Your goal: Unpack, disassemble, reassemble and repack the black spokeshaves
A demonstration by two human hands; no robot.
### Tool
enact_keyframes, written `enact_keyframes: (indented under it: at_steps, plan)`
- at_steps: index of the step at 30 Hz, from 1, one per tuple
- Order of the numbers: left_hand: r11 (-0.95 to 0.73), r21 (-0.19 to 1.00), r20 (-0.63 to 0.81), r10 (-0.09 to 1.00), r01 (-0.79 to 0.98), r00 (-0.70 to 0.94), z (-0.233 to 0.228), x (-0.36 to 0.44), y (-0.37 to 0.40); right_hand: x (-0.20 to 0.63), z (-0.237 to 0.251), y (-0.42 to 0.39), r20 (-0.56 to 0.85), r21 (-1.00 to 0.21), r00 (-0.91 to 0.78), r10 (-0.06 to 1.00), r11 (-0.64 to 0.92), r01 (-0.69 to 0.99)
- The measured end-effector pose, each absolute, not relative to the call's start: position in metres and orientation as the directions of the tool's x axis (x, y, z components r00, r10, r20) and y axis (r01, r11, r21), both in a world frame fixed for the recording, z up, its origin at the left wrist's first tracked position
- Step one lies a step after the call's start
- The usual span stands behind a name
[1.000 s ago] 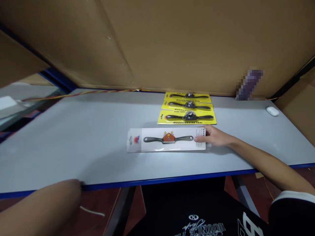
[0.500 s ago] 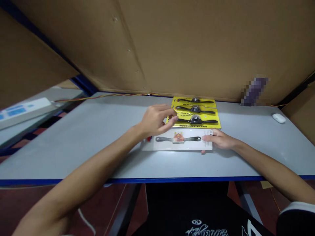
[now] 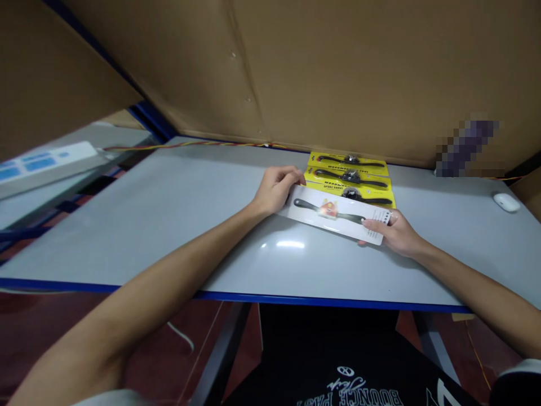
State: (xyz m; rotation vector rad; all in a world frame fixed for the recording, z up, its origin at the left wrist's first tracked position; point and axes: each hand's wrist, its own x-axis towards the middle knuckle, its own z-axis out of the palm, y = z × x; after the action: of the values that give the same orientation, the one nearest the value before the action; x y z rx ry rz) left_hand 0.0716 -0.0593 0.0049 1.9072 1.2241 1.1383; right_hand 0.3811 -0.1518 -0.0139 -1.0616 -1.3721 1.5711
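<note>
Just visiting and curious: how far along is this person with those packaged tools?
Three yellow packs already lie overlapped at the back of the table. In hand: the white pack, left hand and right hand holding its ends, beside that stack. It is not yet set down.

left half: bare grey table (image 3: 160, 225), open passage
back: blocked by cardboard wall (image 3: 338, 73)
behind white card (image 3: 336, 213): passage narrowed by yellow packs (image 3: 350, 175)
far right: white mouse (image 3: 506, 202), otherwise open
</note>
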Motion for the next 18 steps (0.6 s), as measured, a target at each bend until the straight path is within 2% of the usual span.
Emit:
enact_keyframes:
  at_steps: [5, 9, 11, 15, 18]
  plan:
    - [-0.459, 0.828, 0.452, 0.886, 0.323, 0.099, -0.004, 0.073, -0.06, 0.392, -0.018, -0.147, -0.128, -0.985, -0.483, 0.866, -0.169, -0.04]
    - [-0.451, 0.843, 0.453, 0.889, 0.293, 0.068, -0.007, 0.077, -0.065, 0.393, -0.014, -0.146, -0.186, -0.959, -0.522, 0.833, -0.269, -0.088]
    - [-0.468, 0.82, 0.468, 0.88, 0.33, 0.085, -0.007, 0.08, -0.069, 0.392, -0.012, -0.147, -0.153, -0.978, -0.474, 0.867, -0.201, -0.051]
    - [-0.502, 0.771, 0.488, 0.861, 0.392, 0.145, -0.009, 0.082, -0.065, 0.391, -0.012, -0.148, 0.006, -0.993, -0.39, 0.921, 0.053, 0.11]
    - [-0.449, 0.814, 0.451, 0.889, 0.369, 0.086, -0.011, 0.073, -0.049, 0.393, -0.011, -0.146, -0.014, -0.989, -0.444, 0.896, 0.052, 0.136]
